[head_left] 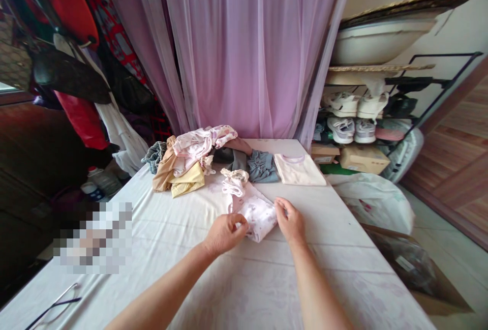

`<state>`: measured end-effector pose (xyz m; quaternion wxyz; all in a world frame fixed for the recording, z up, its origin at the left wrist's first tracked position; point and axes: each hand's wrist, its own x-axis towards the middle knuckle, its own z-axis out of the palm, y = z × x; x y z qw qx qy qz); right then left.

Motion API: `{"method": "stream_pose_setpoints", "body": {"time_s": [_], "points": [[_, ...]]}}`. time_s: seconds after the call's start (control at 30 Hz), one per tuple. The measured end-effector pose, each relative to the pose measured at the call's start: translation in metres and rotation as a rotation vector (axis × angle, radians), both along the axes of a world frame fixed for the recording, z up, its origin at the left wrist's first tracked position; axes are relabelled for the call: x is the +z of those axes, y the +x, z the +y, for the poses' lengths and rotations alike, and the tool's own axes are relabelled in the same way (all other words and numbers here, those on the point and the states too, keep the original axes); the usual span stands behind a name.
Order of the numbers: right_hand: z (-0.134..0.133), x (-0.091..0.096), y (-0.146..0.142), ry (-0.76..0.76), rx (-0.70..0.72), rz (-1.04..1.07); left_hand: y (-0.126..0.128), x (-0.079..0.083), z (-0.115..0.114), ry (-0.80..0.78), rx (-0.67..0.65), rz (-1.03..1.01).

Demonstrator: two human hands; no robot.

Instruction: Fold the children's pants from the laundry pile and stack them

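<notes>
A small pale pink printed garment [254,211] with a frilled end lies partly folded on the white table cover [183,248]. My left hand [224,232] pinches its near left edge, fingers closed on the cloth. My right hand [290,220] rests on its right edge, fingers curled against the fabric. Behind it sits a heap of small clothes [190,159] in pink, tan and yellow, with grey pieces [261,166] beside it. A folded cream top [299,169] lies flat at the far right.
A lilac curtain [247,50] hangs behind the table. A shoe rack [366,111] with sneakers and boxes stands at the right, a white bag [377,203] and a cardboard box [415,264] below it. Bags hang at the left. Eyeglasses [53,307] lie near the front left edge.
</notes>
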<state>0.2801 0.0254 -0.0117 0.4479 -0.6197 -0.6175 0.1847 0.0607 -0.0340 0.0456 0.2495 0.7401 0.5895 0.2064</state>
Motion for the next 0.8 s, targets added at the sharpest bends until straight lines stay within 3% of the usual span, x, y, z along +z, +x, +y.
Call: {"method": "stream_pose_setpoints", "body": {"time_s": [0.13, 0.27, 0.37, 0.63, 0.8], "points": [[-0.003, 0.003, -0.004, 0.024, 0.088, -0.085, -0.017, 0.014, 0.021, 0.141, 0.161, 0.073], [-0.005, 0.005, -0.004, 0.032, 0.120, -0.119, -0.022, 0.030, 0.060, 0.386, 0.081, 0.186], [-0.005, 0.005, -0.004, 0.029, 0.114, -0.112, -0.016, 0.038, 0.093, 0.466, 0.075, 0.347], [-0.006, 0.008, -0.003, 0.028, 0.136, -0.057, -0.010, 0.058, 0.187, 0.465, 0.016, 0.649], [-0.005, 0.007, -0.003, 0.016, 0.128, -0.046, -0.032, 0.053, 0.221, 0.365, 0.193, 0.778]]}}
